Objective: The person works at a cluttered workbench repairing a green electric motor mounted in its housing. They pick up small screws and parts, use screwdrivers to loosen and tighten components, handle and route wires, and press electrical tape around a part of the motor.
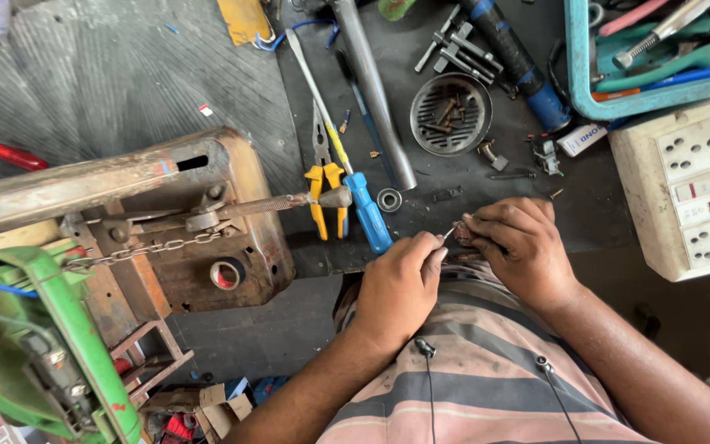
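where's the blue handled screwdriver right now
In the head view the blue-handled screwdriver lies on the dark bench, just beside the yellow-handled pliers and above the left hand.

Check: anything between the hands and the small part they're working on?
Nothing visible. The right hand already grips the small part, and the left hand touches it with a thin tool. The blue screwdriver lies clear to the left.

Probably a repair workshop — pliers (pixel 327 193), a screwdriver (pixel 347 156), a rusty machine (pixel 207 222) crowd the bench.
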A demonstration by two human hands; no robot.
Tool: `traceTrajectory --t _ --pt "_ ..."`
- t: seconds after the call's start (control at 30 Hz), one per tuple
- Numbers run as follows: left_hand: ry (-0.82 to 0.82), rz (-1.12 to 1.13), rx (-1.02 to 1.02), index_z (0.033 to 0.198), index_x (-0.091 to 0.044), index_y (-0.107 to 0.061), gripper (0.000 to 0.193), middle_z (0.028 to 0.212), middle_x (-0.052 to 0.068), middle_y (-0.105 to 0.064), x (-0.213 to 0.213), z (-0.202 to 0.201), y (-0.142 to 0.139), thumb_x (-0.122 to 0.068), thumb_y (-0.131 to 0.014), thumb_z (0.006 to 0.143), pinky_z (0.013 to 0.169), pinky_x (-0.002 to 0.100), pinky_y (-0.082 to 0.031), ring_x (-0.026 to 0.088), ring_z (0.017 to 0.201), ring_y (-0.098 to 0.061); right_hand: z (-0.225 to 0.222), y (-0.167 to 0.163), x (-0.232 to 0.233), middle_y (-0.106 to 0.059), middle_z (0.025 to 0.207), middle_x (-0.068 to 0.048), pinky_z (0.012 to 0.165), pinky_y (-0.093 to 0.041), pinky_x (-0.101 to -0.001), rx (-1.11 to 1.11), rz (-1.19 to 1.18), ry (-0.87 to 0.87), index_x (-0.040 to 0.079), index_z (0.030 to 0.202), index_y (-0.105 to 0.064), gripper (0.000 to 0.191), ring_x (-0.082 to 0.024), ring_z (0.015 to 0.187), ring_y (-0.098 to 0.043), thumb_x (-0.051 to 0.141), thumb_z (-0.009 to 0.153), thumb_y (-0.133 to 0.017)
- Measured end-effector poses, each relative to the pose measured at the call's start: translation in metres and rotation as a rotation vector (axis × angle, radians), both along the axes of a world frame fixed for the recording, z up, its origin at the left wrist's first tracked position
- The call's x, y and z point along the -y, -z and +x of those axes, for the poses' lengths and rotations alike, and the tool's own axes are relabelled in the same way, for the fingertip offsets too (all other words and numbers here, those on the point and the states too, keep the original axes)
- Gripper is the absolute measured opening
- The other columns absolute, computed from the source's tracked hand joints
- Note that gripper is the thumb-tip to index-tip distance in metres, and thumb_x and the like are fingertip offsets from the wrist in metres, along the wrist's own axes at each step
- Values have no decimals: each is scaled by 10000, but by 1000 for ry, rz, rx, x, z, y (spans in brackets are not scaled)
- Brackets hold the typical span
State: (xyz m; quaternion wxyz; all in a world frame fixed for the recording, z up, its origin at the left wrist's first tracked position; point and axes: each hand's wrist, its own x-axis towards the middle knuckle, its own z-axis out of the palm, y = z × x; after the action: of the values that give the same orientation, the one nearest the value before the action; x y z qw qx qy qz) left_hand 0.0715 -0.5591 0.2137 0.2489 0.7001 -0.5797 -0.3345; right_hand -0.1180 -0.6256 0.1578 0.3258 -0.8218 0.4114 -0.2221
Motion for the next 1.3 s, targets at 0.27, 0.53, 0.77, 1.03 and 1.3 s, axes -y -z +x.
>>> traceTrajectory --t 0.27,0.53,0.77,1.03,1.3 --pt "124 91 -18 966 -92 -620 100 801 118 -672 14 14 2 -162 -691 956 599 462 -535 372 715 -686 -2 2 -2 -717 1082 -4 923 -446 -373 -5 -3 -12 94 1054 -766 293 -205 1039 -660 84 767 -824" --pt "362 116 184 1075 -61 -634 155 837 152 -675 9 17 2 -61 -661 923 561 456 -536 352 665 -691 -2 2 -1 -717 1091 -6 925 -445 -379 4 -7 -19 87 1064 -762 302 -212 1049 -657 83 769 -827" --pt "10 149 -187 982 -110 -659 86 796 108 -714 18 14 5 -160 -710 934 580 404 -564 321 695 -727 -5 3 0 -719 1107 0 931 -445 -382 -30 -5 -40 103 1072 -769 333 -208 1057 -656 62 742 -799" --pt "485 78 329 1077 -37 -672 144 847 155 -695 15 16 -1 -97 -687 946 525 436 -537 317 632 -706 -5 4 2 -715 1111 -1 948 -445 -388 -27 -1 -46 108 1065 -767 327 -202 1065 -653 52 743 -786" --pt "170 184 -63 946 -84 -666 103 790 111 -703 32 22 2 -177 -707 927 617 441 -550 330 719 -725 -8 4 5 -716 1109 -6 927 -436 -389 -27 -6 -58 102 1062 -770 332 -203 1055 -649 60 734 -798"
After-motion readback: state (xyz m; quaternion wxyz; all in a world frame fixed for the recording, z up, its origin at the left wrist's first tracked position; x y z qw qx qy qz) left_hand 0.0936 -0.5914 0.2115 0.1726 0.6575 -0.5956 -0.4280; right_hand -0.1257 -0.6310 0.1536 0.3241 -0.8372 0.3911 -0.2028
